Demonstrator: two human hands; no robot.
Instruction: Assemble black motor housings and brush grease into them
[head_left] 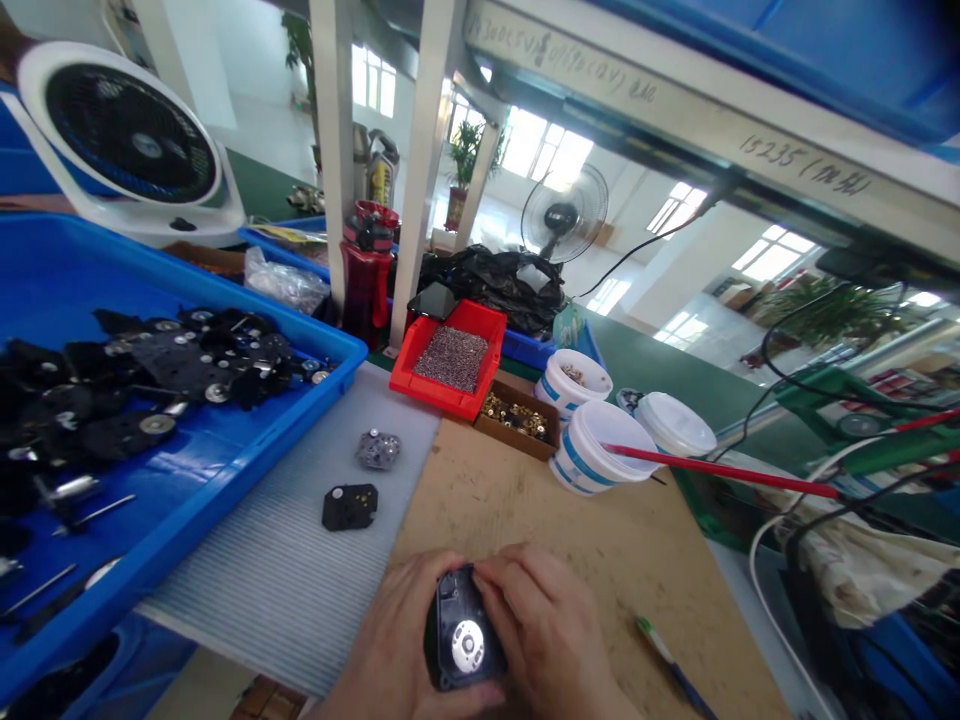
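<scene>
Between my two hands is a small black plastic housing with a round silver disc set in its lower part. My left hand is wrapped round the housing from the left, thumb along the bottom edge. Against its upper right edge, the fingers of my right hand are closed; whether a small part is pinched there is hidden. On the grey mat ahead to the left lie a black plate with a few small gears and a clear plate with gears.
At left stands a blue tray of black gear assemblies. Ahead are a red bin of small metal pieces, a cardboard box of brass parts and white tubs. A red rod crosses one tub; a brush lies right.
</scene>
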